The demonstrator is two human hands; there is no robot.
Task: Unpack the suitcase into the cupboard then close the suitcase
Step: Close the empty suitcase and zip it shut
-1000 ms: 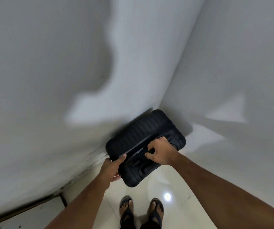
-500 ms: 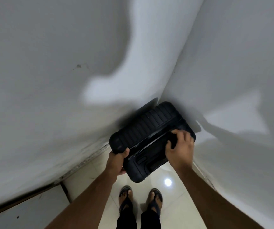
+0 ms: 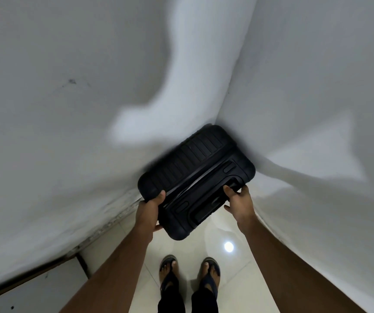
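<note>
A black hard-shell suitcase stands closed in the corner where two white walls meet, seen from above. My left hand grips its near left corner, thumb on top and fingers under the edge. My right hand holds the right end of the suitcase's top, fingers curled over the edge near the recessed handle. No cupboard is visible.
White walls close in on the left and right. The floor is glossy pale tile with a lamp reflection. My feet in dark sandals stand just behind the suitcase. A dark skirting strip runs along the left wall.
My right hand slid from the middle of the suitcase's top to its right end, then settled at the near right edge. The left hand kept its grip on the left corner.
</note>
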